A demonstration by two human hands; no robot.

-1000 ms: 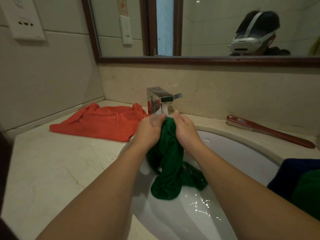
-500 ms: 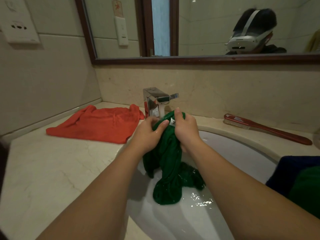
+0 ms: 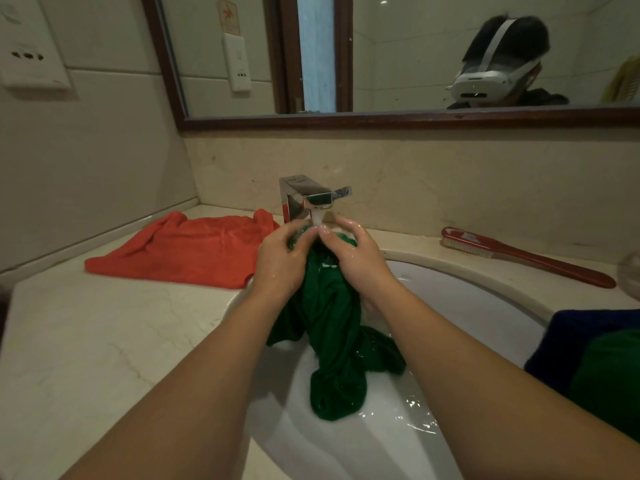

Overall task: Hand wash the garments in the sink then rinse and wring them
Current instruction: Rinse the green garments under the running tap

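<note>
Both hands are up close together right under the faucet (image 3: 308, 199). The left hand (image 3: 280, 261) and right hand (image 3: 356, 258) each have their fingers curled tight round the bunched top of the green garment (image 3: 329, 323), fingertips nearly meeting. The water (image 3: 317, 220) runs down onto the fingers and the cloth between them, and both hands look wet.

Below the hands the garment hangs in a twisted rope between the wrists. Its lower end lies in the sink (image 3: 467, 296), pooled in shallow water at the bottom of the basin. The forearms hide part of the basin on either side.

Left of the hands, an orange garment (image 3: 187, 251) lies spread flat on the table (image 3: 86, 341), its near corner just at the sink's rim and its far corner beside the faucet base. Right of the hands, beyond the rim, a red brush (image 3: 526, 258) lies along the table near the back wall. Nearer, on the right of the right forearm, a blue cloth (image 3: 581, 337) sits at the sink's edge with another green cloth (image 3: 609, 382) against it, both cut off by the edge of view.

Above the faucet a dark-framed mirror (image 3: 415, 57) hangs on the wall. A socket (image 3: 31, 60) is mounted high on the wall far to the left.
</note>
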